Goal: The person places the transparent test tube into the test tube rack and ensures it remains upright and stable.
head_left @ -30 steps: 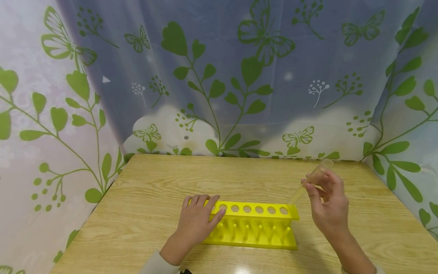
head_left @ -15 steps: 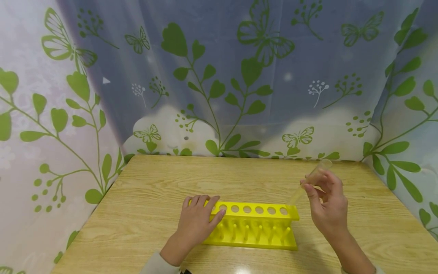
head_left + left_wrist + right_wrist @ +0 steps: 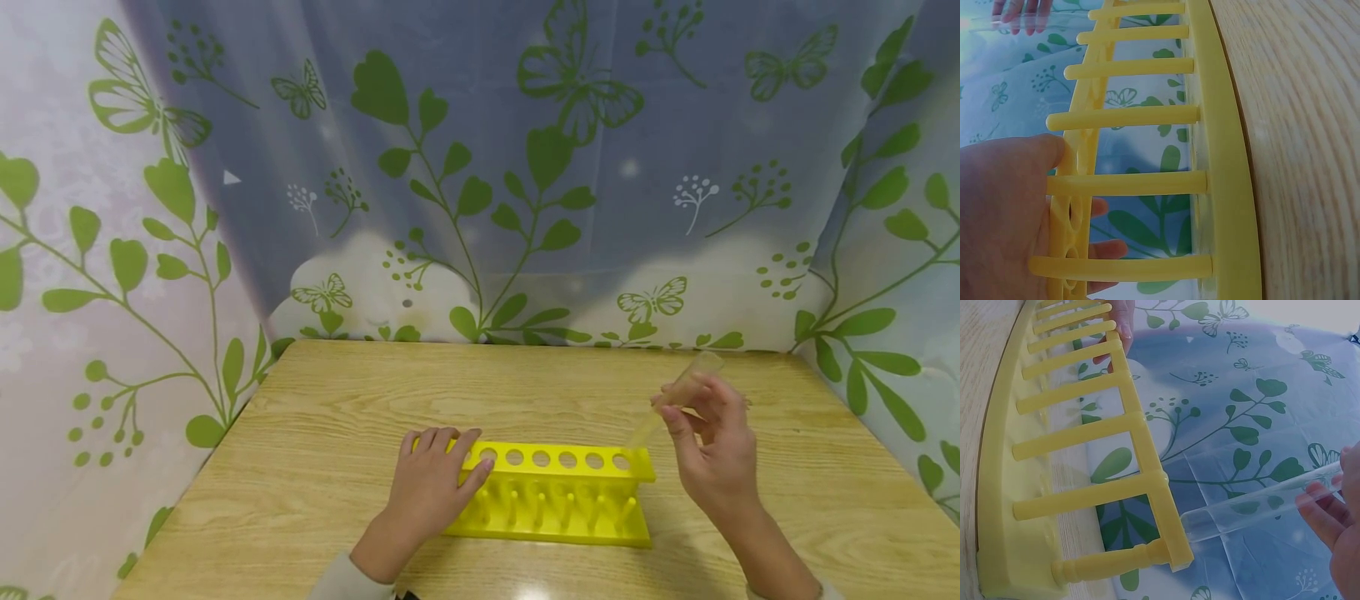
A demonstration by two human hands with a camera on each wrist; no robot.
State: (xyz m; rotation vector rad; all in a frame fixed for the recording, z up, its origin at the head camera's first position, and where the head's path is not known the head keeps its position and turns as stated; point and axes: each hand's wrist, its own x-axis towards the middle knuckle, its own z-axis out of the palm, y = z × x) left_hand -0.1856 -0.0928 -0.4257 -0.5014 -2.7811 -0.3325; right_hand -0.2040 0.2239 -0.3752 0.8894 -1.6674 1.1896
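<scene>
Aslant, tube [image 3: 1260,501] in right hand [image 3: 716,448]

Head view: left hand [image 3: 429,490] covers the rack [image 3: 555,479] end toward the left edge of the counter [image 3: 360,392]. Right hand [image 3: 717,454] hides middle of the tube [image 3: 686,383]; lower tip faint, contact with rack cannot be judged. Counter's near edge cut off. Dark item [image 3: 408,595] by left sleeve [image 3: 352,581] cut off, unidentified. Right wrist view: right hand cut off, tube's upper end lost.

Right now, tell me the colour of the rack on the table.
The rack is bright yellow, without any visible pattern; the head view shows it best.
</scene>
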